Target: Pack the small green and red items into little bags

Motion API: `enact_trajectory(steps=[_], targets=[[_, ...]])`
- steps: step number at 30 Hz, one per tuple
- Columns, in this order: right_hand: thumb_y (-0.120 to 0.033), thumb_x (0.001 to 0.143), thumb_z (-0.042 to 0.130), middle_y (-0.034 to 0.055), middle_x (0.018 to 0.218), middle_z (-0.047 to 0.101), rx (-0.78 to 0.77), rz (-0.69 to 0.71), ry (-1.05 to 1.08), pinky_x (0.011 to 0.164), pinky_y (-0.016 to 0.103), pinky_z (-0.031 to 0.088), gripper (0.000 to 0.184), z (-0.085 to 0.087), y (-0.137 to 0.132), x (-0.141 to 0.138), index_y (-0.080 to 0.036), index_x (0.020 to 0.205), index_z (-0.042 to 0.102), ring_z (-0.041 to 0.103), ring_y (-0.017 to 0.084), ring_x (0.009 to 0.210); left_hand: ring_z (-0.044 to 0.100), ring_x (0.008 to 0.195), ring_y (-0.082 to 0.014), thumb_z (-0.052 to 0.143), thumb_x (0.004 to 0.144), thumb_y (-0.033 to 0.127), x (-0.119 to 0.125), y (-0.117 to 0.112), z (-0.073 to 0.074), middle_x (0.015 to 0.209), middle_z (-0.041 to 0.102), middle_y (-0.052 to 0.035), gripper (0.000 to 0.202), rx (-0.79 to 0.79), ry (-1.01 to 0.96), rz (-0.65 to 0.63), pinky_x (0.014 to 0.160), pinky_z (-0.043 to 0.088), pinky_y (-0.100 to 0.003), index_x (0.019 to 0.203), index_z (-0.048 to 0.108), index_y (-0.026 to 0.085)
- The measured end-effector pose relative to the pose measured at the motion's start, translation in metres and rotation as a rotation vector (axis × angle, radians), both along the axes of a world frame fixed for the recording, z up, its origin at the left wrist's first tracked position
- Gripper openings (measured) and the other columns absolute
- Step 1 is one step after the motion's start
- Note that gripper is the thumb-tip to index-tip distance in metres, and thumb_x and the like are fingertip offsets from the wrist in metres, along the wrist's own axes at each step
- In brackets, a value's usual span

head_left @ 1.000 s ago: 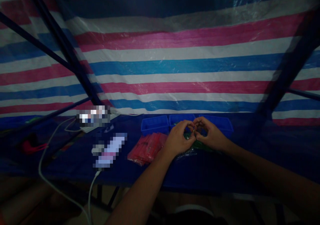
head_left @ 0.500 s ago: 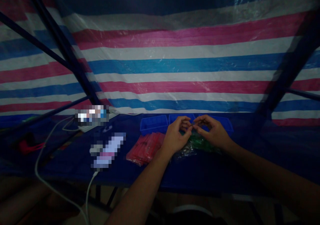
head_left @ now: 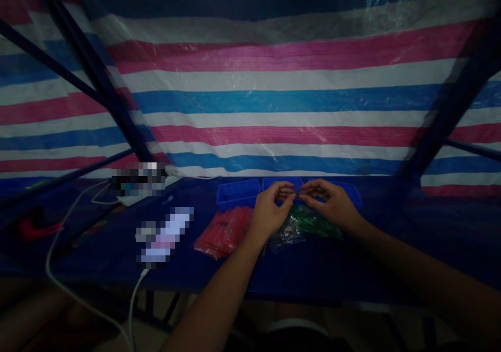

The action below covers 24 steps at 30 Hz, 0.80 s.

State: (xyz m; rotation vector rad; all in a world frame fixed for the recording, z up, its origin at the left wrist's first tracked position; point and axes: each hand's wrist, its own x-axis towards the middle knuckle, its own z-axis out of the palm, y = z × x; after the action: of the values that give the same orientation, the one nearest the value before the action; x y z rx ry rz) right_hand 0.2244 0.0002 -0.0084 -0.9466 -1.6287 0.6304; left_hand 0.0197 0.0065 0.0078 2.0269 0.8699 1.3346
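Observation:
My left hand (head_left: 273,208) and my right hand (head_left: 327,200) meet fingertip to fingertip above the table, both in a pinch. Whatever lies between the fingers is too small and dark to make out. Beneath them are a clear plastic bag (head_left: 287,234) and green plastic packets (head_left: 318,222). A stack of red plastic packets (head_left: 225,233) lies just left of my left wrist. Behind the hands stand a left blue tray (head_left: 238,195), a middle blue tray (head_left: 282,183) and a right blue tray (head_left: 352,194), the latter two partly covered by my hands.
A blurred-out phone (head_left: 168,234) with a white cable (head_left: 136,294) lies to the left on the dark blue table (head_left: 297,276). Farther back is a white power strip (head_left: 129,198). Blue metal posts (head_left: 117,117) and a striped tarp (head_left: 274,101) rise behind. Part of another person's limb (head_left: 23,310) shows lower left.
The whole view has shifted slightly, so things sit a little farther left. My hands stay together in nearly the same pose, with small finger movements.

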Motion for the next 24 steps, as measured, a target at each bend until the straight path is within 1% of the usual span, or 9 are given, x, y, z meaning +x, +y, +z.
enact_trajectory(steps=[3, 6, 9, 12, 16, 18, 21, 22, 24], targets=[[-0.039, 0.088, 0.074, 0.0063, 0.1, 0.076, 0.075, -0.05, -0.08, 0.087, 0.043, 0.06, 0.019, 0.004, -0.004, 0.0, -0.025, 0.1, 0.073, 0.073, 0.025, 0.091, 0.072, 0.098, -0.0204, 0.064, 0.096, 0.03, -0.002, -0.004, 0.004, 0.11, 0.076, -0.006, 0.019, 0.082, 0.118, 0.051, 0.091, 0.058, -0.037, 0.111, 0.073, 0.022], [-0.032, 0.091, 0.07, 0.0056, 0.096, 0.075, 0.188, -0.088, -0.182, 0.083, 0.042, 0.058, 0.009, 0.01, -0.009, 0.001, -0.026, 0.096, 0.074, 0.07, 0.024, 0.088, 0.073, 0.089, -0.0199, 0.06, 0.099, 0.035, -0.003, -0.006, 0.006, 0.101, 0.078, -0.004, 0.025, 0.062, 0.158, 0.041, 0.086, 0.058, -0.035, 0.117, 0.073, 0.025], [-0.028, 0.091, 0.068, 0.0058, 0.095, 0.074, 0.284, -0.093, -0.276, 0.081, 0.043, 0.057, 0.009, 0.015, -0.011, 0.0, -0.027, 0.097, 0.075, 0.069, 0.025, 0.089, 0.074, 0.094, -0.0205, 0.057, 0.1, 0.033, -0.003, -0.005, 0.005, 0.105, 0.079, -0.0036, 0.027, -0.01, 0.102, -0.002, 0.089, 0.059, -0.035, 0.121, 0.073, 0.025], [-0.027, 0.09, 0.07, 0.0051, 0.097, 0.076, 0.35, -0.048, -0.373, 0.089, 0.048, 0.055, 0.012, 0.016, -0.012, -0.001, -0.03, 0.1, 0.075, 0.068, 0.027, 0.095, 0.073, 0.106, -0.0209, 0.055, 0.1, 0.029, -0.003, -0.002, 0.002, 0.115, 0.077, -0.0043, 0.026, -0.06, 0.006, -0.022, 0.097, 0.057, -0.036, 0.116, 0.074, 0.023], [-0.033, 0.088, 0.075, 0.0042, 0.101, 0.077, 0.37, 0.031, -0.427, 0.094, 0.05, 0.054, 0.012, 0.02, -0.014, -0.001, -0.031, 0.1, 0.076, 0.067, 0.028, 0.101, 0.074, 0.099, -0.0202, 0.062, 0.097, 0.031, -0.002, 0.003, -0.002, 0.109, 0.077, -0.0071, 0.022, -0.113, -0.065, -0.012, 0.091, 0.058, -0.034, 0.113, 0.071, 0.02], [-0.033, 0.091, 0.072, 0.0047, 0.099, 0.076, 0.363, -0.013, -0.39, 0.093, 0.049, 0.054, 0.008, 0.022, -0.015, 0.0, -0.03, 0.098, 0.075, 0.067, 0.028, 0.1, 0.074, 0.094, -0.0194, 0.067, 0.093, 0.027, -0.002, 0.005, -0.003, 0.103, 0.077, -0.007, 0.021, -0.095, -0.065, 0.038, 0.087, 0.058, -0.033, 0.113, 0.068, 0.019], [-0.034, 0.093, 0.068, 0.0071, 0.107, 0.075, 0.309, -0.136, -0.305, 0.088, 0.046, 0.056, 0.019, 0.023, -0.015, 0.002, -0.029, 0.11, 0.074, 0.068, 0.028, 0.098, 0.074, 0.09, -0.018, 0.068, 0.091, 0.02, -0.001, 0.003, 0.0, 0.102, 0.077, -0.0053, 0.038, -0.046, -0.046, 0.093, 0.081, 0.057, -0.031, 0.128, 0.058, 0.021], [-0.035, 0.093, 0.069, 0.0074, 0.112, 0.075, 0.29, -0.148, -0.288, 0.087, 0.046, 0.057, 0.024, 0.023, -0.015, 0.002, -0.029, 0.116, 0.073, 0.068, 0.028, 0.099, 0.074, 0.088, -0.0175, 0.069, 0.09, 0.018, -0.001, 0.001, 0.002, 0.102, 0.078, -0.0044, 0.047, -0.031, -0.025, 0.094, 0.08, 0.057, -0.03, 0.134, 0.053, 0.023], [-0.036, 0.092, 0.07, 0.006, 0.116, 0.075, 0.273, -0.093, -0.286, 0.09, 0.046, 0.057, 0.028, 0.022, -0.013, 0.003, -0.031, 0.12, 0.072, 0.069, 0.027, 0.102, 0.073, 0.085, -0.0168, 0.069, 0.089, 0.017, -0.001, -0.003, 0.005, 0.103, 0.079, -0.0026, 0.061, 0.001, 0.043, 0.08, 0.08, 0.056, -0.031, 0.144, 0.045, 0.026]])
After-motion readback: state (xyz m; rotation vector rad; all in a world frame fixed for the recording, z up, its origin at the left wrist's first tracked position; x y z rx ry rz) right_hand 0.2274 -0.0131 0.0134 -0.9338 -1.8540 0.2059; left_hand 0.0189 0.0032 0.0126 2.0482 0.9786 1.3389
